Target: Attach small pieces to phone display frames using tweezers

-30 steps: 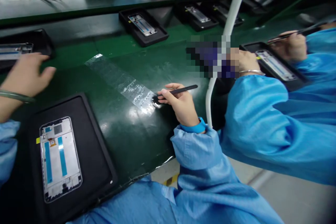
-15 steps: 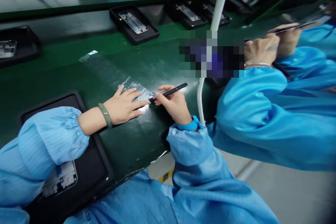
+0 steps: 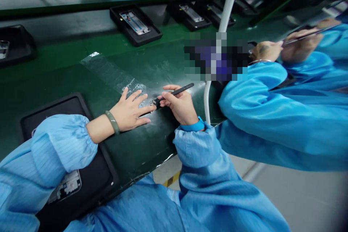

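The left hand (image 3: 127, 114) lies flat and splayed, the right hand (image 3: 179, 106) pinching just beside it.

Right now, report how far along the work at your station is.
Done: the phone frame lies in its black tray, mostly under the left sleeve. In hand: the right hand holds a black pen-like tool at the clear film strip, left hand flat beside it. Left: small silvery pieces remain on the strip.

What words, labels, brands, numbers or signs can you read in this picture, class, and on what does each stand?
No word, brand or number can be read.
The phone frame in the tray carries small marks, too small and blurred to read.
The floor tape shows only yellow and black stripes, no text.
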Demonstrator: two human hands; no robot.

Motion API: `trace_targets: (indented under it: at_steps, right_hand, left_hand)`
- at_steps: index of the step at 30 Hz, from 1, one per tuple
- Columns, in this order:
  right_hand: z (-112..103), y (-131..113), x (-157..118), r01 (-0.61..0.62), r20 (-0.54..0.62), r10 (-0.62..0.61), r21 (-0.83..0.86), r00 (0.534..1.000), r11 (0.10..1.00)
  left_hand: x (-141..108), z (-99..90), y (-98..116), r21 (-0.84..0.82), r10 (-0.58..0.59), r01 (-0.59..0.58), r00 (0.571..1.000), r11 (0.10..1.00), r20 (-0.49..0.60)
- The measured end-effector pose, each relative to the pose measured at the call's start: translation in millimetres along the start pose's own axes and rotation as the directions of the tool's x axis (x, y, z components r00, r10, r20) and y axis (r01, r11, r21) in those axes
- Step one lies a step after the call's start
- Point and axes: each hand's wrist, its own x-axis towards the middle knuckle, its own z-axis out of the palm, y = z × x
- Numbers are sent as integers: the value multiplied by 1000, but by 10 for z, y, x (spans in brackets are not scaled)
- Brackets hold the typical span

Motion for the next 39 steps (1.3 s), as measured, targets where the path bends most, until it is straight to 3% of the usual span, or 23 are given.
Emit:
trace_targets:
  at_steps: [6,12,16,20,23,26,29,33,36,39]
  right_hand:
    - [50,-25,-24,45,8,-45,-116,999,992]
    - [96,-98,-48,20,-22,-17,119,1000,993]
    - [291,-253,-186,116,-10,-117,252,993,961]
    - [604,-408,-360,175,55,-195,254,979,951]
    - [839,-487,-447,195,126,-239,288,963,938]
    - [1033,-537,-512,257,195,-324,303,926,918]
    - [1161,-576,-582,361,221,-419,260,881,896]
    - [1216,-603,-655,511,293,-516,99,805,854]
    - [1226,-595,-663,586,333,-565,45,755,809]
    - [1272,-577,-645,546,341,-539,85,770,834]
  left_hand:
    - [26,33,55,43,-16,16,1000,999,-14]
    - [47,41,67,-35,-22,21,1000,999,-19]
    - [-23,-207,30,-283,-123,93,988,954,-89]
    - [-240,-610,35,-597,-311,163,938,786,-153]
    - [-462,-798,76,-720,-476,225,864,657,-164]
    - [-665,-847,112,-768,-598,267,780,583,-183]
    - [-815,-846,130,-808,-654,279,739,518,-164]
    - [-960,-857,136,-794,-716,323,671,515,-191]
    - [-1058,-864,122,-796,-743,357,648,488,-165]
    - [-1134,-864,101,-810,-753,369,645,456,-130]
